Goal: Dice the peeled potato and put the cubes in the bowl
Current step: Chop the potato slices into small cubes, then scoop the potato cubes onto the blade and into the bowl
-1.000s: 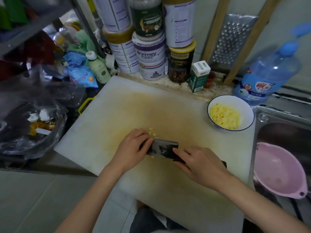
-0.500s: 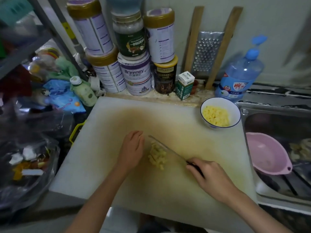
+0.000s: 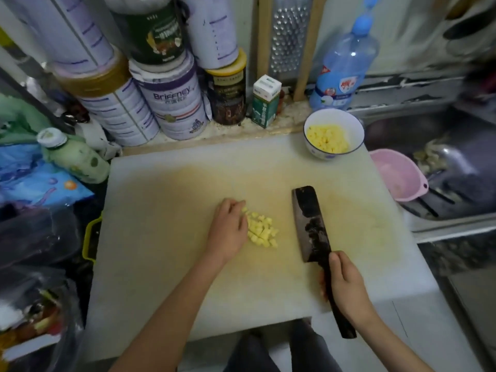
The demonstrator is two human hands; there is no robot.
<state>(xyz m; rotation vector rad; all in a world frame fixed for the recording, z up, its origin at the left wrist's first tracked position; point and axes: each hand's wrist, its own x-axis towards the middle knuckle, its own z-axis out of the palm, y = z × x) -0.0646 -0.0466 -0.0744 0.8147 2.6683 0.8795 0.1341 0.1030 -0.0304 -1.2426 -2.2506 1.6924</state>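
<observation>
Potato cubes (image 3: 261, 229), one heap: touching my open left hand (image 3: 228, 230); cleaver (image 3: 311, 224) gripped in right hand (image 3: 346, 284), lying apart to their right; bowl (image 3: 333, 135) far right.

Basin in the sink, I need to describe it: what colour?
Pink. The basin shows best in the head view.

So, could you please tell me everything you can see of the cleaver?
The cleaver has a broad rectangular blade, dark and mottled, seemingly metal, and a long dark handle. It lies tilted over the cutting board, its blade pointing away from the person, to the right of the potato cubes and apart from them. The right hand grips the handle just behind the blade; the handle's end juts past the board's near edge. Whether the blade touches the board is unclear.
</observation>
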